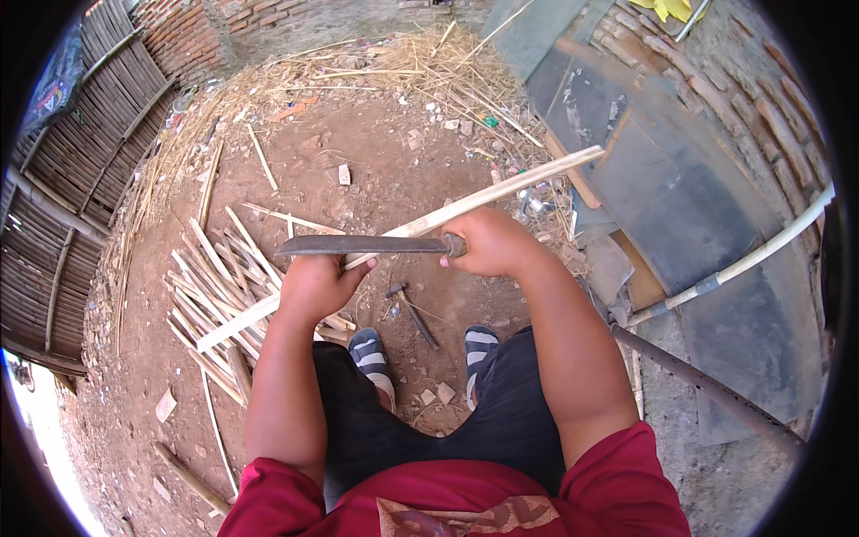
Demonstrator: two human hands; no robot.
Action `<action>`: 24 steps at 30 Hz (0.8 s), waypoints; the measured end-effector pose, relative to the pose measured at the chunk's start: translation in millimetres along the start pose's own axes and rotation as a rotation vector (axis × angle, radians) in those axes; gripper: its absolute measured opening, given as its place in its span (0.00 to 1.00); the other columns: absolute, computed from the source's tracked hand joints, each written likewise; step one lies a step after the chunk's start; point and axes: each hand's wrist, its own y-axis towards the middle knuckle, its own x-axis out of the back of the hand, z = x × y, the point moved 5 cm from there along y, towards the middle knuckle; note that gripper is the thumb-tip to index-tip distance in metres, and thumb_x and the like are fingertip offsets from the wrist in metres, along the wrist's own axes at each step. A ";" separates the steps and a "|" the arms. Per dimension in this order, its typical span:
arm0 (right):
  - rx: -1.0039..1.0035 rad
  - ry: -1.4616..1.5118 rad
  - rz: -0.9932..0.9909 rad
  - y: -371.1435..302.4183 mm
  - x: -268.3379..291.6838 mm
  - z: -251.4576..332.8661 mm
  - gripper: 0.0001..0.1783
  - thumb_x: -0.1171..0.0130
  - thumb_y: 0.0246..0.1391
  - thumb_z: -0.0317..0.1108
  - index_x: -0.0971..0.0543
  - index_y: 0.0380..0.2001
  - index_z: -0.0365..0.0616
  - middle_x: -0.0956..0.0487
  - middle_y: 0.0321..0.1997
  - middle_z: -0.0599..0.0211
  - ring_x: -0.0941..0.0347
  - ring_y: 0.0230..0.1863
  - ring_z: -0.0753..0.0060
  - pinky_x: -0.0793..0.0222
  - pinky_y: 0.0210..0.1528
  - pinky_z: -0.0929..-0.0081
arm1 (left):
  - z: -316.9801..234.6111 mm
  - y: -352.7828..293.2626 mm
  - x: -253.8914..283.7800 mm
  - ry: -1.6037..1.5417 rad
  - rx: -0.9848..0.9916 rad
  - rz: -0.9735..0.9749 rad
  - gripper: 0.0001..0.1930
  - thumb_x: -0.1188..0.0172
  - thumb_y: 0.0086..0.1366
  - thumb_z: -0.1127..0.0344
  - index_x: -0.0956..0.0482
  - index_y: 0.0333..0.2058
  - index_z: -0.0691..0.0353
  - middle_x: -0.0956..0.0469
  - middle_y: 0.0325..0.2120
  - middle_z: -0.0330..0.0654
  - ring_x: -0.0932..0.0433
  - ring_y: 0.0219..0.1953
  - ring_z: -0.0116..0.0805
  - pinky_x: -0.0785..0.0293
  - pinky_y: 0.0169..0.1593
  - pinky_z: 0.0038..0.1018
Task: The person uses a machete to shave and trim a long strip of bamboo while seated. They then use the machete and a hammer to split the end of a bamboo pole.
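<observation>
My right hand (488, 242) is closed around the short handle of a machete (358, 244). Its dark, long blade points left, level across the view, and passes over a pale wooden strip (510, 186). That strip runs slantwise from lower left to upper right. My left hand (313, 285) grips the strip just below the blade, thumb pointing right; most of its fingers are hidden. Whether the blade's edge touches the wood, I cannot tell. On the dirt between my feet and hands lies a hammer (413, 315).
A heap of split wooden strips (210, 291) lies on the ground to the left. Straw (376, 67) and brick bits are scattered at the back. Dark flat sheets (662, 179) lie along the right, crossed by a pale pole (761, 255) and a dark pipe (707, 389). A bamboo wall (89, 116) stands left.
</observation>
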 end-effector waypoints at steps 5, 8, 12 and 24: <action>-0.388 0.334 -0.109 -13.5 26.0 -63.9 0.25 0.25 0.51 0.48 0.16 0.46 0.42 0.15 0.36 0.55 0.16 0.43 0.52 0.23 0.50 0.57 | 1.2 3.8 15.4 0.032 0.267 0.074 0.18 0.29 0.65 0.53 0.16 0.36 0.66 0.22 0.20 0.52 0.21 0.23 0.51 0.27 0.31 0.41; -0.479 0.363 -0.264 -24.4 28.4 -94.5 0.25 0.25 0.52 0.48 0.16 0.46 0.41 0.15 0.36 0.58 0.17 0.42 0.57 0.24 0.48 0.60 | 4.1 6.2 15.8 0.055 0.241 0.046 0.19 0.29 0.65 0.52 0.17 0.35 0.66 0.22 0.19 0.52 0.22 0.23 0.52 0.28 0.31 0.42; -0.314 0.298 -0.253 -13.9 15.1 -64.8 0.18 0.25 0.53 0.45 0.18 0.33 0.42 0.20 0.25 0.67 0.23 0.29 0.68 0.28 0.35 0.64 | 1.5 7.2 10.2 0.064 0.248 0.051 0.20 0.30 0.65 0.51 0.17 0.35 0.67 0.22 0.20 0.53 0.21 0.24 0.52 0.27 0.32 0.43; -0.423 0.432 -0.328 -9.3 23.9 -86.1 0.23 0.25 0.52 0.48 0.16 0.40 0.40 0.16 0.35 0.55 0.18 0.39 0.58 0.25 0.46 0.62 | -0.7 4.2 21.7 0.074 0.265 0.090 0.19 0.30 0.65 0.52 0.18 0.34 0.66 0.22 0.20 0.54 0.20 0.25 0.55 0.26 0.33 0.44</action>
